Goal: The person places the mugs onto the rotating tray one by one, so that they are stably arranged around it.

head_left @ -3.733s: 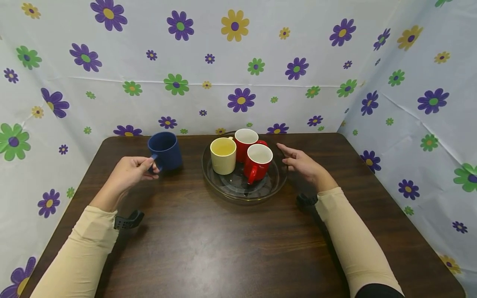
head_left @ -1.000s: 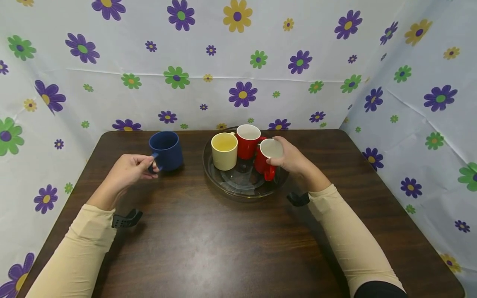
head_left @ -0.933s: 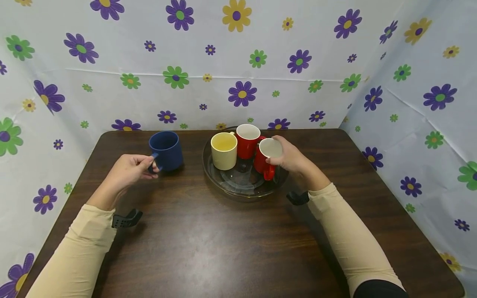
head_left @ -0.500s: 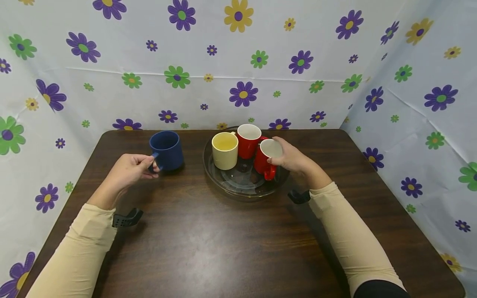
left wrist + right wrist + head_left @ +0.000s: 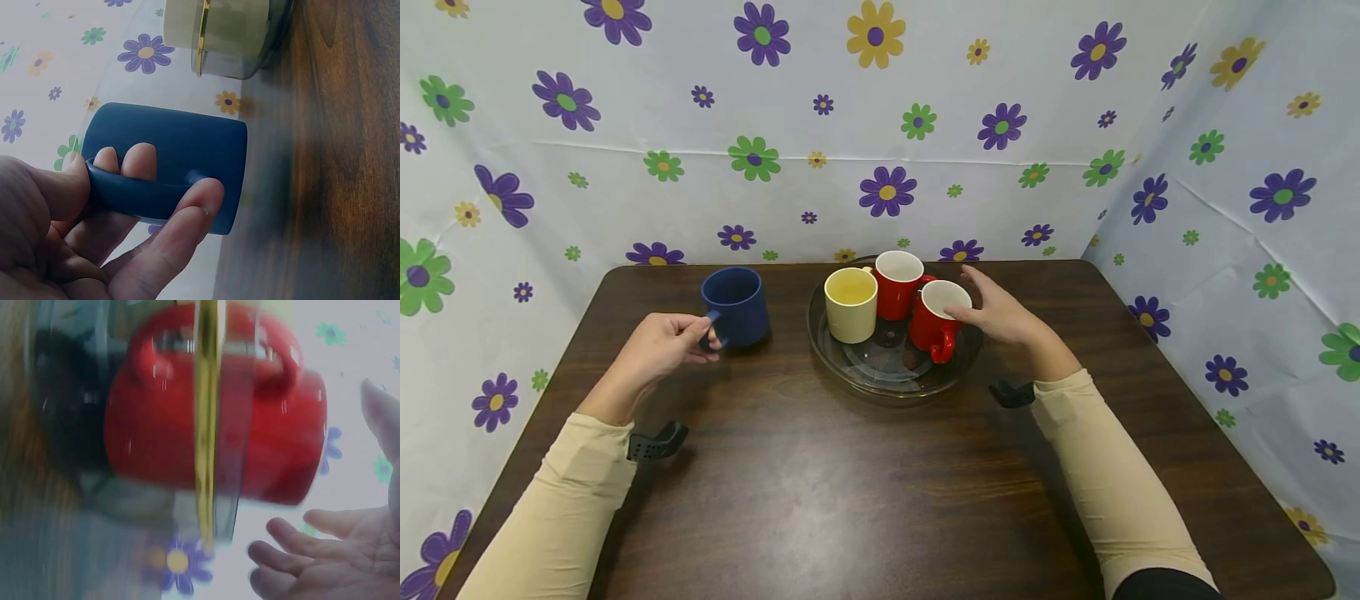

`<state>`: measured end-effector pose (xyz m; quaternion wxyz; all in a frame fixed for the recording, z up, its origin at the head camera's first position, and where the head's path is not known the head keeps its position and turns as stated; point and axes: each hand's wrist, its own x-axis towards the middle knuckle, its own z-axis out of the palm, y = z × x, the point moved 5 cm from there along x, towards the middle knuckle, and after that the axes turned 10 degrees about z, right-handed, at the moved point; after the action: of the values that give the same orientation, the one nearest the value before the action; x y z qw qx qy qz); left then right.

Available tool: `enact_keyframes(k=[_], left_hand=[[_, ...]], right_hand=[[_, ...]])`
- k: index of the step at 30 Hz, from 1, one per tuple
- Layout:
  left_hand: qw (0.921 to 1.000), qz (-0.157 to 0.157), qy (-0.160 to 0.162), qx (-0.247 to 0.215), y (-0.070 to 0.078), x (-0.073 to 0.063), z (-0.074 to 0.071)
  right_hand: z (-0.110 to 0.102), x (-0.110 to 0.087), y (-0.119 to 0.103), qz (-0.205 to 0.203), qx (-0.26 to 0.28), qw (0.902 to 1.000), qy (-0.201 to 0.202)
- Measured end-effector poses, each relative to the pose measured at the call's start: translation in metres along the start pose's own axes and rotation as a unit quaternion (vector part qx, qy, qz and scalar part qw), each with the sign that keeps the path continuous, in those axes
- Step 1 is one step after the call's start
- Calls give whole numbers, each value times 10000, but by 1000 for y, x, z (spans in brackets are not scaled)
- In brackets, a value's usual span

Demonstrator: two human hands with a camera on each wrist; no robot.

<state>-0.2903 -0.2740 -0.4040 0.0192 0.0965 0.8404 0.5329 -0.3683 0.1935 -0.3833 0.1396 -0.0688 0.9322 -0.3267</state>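
My left hand [image 5: 658, 350] grips the handle of a blue mug [image 5: 741, 308] at the left of the table; in the left wrist view its fingers curl round the handle [image 5: 137, 195]. Whether this mug touches the table I cannot tell. A dark glass dish [image 5: 887, 379] stands right of it, holding three upright mugs. These are a pale yellow mug [image 5: 852, 312], a red mug [image 5: 897, 296] at the back and another red mug [image 5: 931, 325] at the front right. Beside that front red mug is my right hand [image 5: 1000, 312], fingers spread; the right wrist view shows a gap between them.
The brown wooden table [image 5: 850, 500] reaches back to a white flowered cloth [image 5: 700, 200], which also hangs along the sides. A black wrist strap [image 5: 657, 442] sits on the left forearm and another strap [image 5: 1011, 393] on the right.
My right hand came from the dish's rim to the front red mug, which shifted right within the dish. Since then the hand has let go and drawn back right. The left hand stays put.
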Motion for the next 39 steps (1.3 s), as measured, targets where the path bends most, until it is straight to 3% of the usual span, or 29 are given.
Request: enact_keyframes(k=[3, 5, 8, 12, 32, 39], left_hand=[[10000, -16, 11, -36, 1, 0, 0], [10000, -9, 25, -86, 2, -1, 0], [9999, 36, 46, -86, 4, -2, -1], [9999, 127, 59, -68, 6, -2, -2], [9992, 381, -99, 94, 23, -4, -8], [9987, 490, -120, 75, 36, -6, -6]], right_hand=[[-10, -2, 15, -93, -214, 9995, 198], [-12, -1, 28, -188, -157, 9997, 68], [-6, -1, 46, -341, 377, 9973, -527], [5, -1, 61, -294, 1016, 9872, -1195], [15, 1, 70, -223, 1446, 9797, -1368], [15, 2, 69, -310, 1473, 9791, -1369]])
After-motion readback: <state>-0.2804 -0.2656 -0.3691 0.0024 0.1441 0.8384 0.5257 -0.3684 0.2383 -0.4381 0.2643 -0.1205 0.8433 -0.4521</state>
